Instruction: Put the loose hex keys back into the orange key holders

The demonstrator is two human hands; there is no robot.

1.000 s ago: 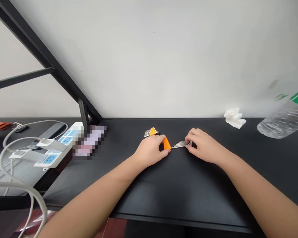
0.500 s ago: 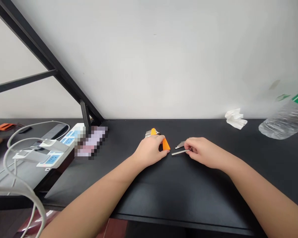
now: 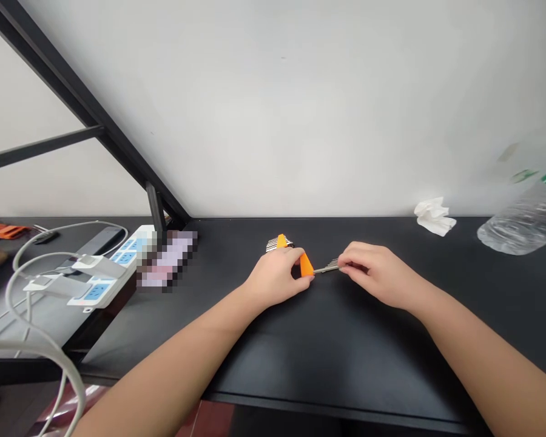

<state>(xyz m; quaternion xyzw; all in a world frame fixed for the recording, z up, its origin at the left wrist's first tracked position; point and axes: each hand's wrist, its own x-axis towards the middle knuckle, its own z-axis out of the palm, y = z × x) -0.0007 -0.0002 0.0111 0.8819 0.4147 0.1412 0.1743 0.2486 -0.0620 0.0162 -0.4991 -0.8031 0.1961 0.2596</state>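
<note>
Head view: the right hand [image 3: 374, 273] has brought a silver rod [image 3: 324, 270] from lying apart to the near end of the orange holder [image 3: 306, 265], where its tip appears to touch. Work seems centred on that meeting point. The right grip pinches the rod; the left hand [image 3: 278, 277], barely shifted, wraps its grip around the holder on the black surface [image 3: 255, 358]. Fingers hide much of both pieces, so seating cannot be told. A crumpled tissue [image 3: 435, 216] and clear bottle [image 3: 519, 223] lie well apart rightward, a power strip [image 3: 127, 257] leftward.
</note>
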